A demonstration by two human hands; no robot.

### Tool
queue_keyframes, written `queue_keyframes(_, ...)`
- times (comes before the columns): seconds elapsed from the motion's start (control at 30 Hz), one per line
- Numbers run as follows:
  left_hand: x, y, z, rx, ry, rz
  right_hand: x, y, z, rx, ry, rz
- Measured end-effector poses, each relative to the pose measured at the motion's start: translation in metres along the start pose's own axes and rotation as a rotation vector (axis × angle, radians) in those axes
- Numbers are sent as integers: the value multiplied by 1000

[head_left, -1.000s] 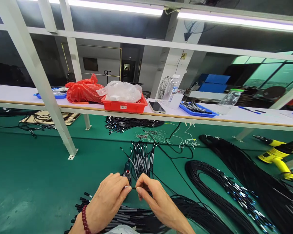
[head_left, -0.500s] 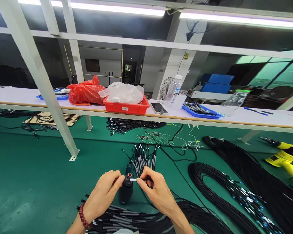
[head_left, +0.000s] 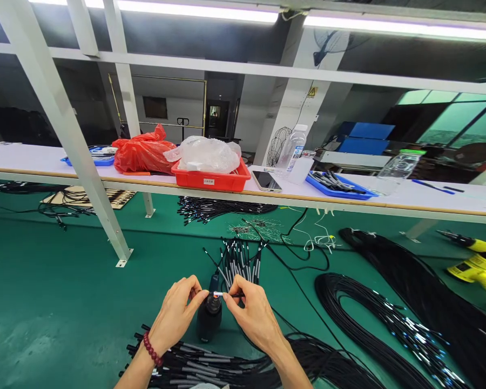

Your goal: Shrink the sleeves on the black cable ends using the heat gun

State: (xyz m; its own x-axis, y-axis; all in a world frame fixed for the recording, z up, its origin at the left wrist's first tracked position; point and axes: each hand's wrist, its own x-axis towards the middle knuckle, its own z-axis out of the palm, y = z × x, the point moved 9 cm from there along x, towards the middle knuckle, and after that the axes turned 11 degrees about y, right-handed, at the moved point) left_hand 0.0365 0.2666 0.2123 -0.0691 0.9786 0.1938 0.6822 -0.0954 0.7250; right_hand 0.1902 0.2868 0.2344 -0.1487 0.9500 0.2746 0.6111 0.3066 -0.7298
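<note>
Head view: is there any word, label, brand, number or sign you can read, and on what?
Nothing here is legible.
White label on the red bin: too small to read.
Yellow warning sign on the pillar: blurred.
Water bottle label: blurred.
Dark plate on the yellow drill: unreadable.
Cable in the right hand: no print visible.

Left hand point(head_left: 177, 312) and right hand point(head_left: 254, 316) meet, fingers pinched together, forearms angled inward.
</note>
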Motion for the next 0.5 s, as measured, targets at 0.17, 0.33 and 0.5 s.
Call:
queue_keyframes(0.17,1,0,1,12,21,9,1,3,1,-22,18,-5)
queue_keyframes(0.33,1,-3,4,10,27,12,0,5,4,-18,21,-24)
queue_keyframes(0.5,1,-3,5,-1,18,12,0,6,2,-11,31,5)
